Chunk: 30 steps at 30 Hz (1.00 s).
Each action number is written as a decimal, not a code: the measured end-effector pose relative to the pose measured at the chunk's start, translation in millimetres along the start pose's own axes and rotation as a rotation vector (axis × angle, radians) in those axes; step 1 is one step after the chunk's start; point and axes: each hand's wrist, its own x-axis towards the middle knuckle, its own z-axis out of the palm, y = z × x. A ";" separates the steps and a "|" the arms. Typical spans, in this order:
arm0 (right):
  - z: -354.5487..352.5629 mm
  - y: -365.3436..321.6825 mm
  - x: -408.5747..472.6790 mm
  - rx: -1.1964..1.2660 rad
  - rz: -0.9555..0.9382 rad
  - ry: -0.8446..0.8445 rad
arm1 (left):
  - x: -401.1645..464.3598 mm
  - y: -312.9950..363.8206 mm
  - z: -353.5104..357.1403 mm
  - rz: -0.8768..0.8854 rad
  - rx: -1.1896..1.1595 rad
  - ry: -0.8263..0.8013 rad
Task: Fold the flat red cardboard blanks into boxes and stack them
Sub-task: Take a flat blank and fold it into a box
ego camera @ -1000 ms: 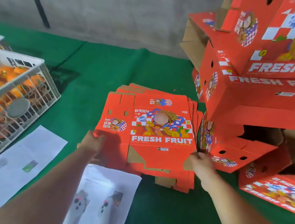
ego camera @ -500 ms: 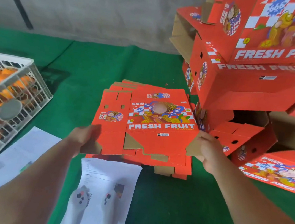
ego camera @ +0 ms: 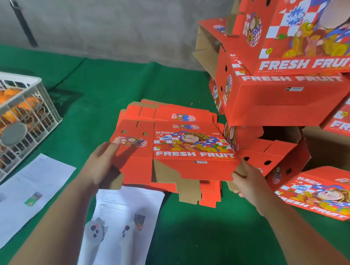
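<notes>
At the centre of the frame the person holds the top blank (ego camera: 180, 152), a flat red cardboard sheet printed FRESH FRUIT, tilted up at its near edge above the pile of flat blanks (ego camera: 206, 193) that lies on the green surface (ego camera: 199, 245). The left hand (ego camera: 101, 165) has its grip on the blank's left edge, thumb on the printed face and fingers underneath, out of sight; the right hand (ego camera: 246, 180) holds the lower right corner, fingers curled round a brown flap there. The step in hand looks like picking one blank off the pile, before any folding: the sheet is flat, its brown bottom flaps hanging loose at the near edge. The next move likely calls for bringing the blank clear of the pile toward the person, then pressing its side edges inward so the sleeve opens into a rectangle, and tucking the bottom flaps shut. The stack of folded boxes (ego camera: 284, 97) fills the upper right of the frame, leaning and uneven, so a new box would need careful placing. At the left edge stands a white crate of oranges (ego camera: 9, 125), and printed paper sheets (ego camera: 127, 225) lie at the lower centre and lower left.
</notes>
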 end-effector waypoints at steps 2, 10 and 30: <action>-6.5 0.6 -7.5 -0.012 -0.071 0.033 | -16.0 -0.2 1.0 0.009 -0.009 0.008; -56.6 4.6 -48.0 -0.192 -0.170 -0.159 | -74.6 -8.6 -3.6 -0.006 -0.015 0.179; -197.2 38.6 -162.1 0.067 0.152 -0.203 | -191.1 6.3 41.5 0.089 -0.241 -0.125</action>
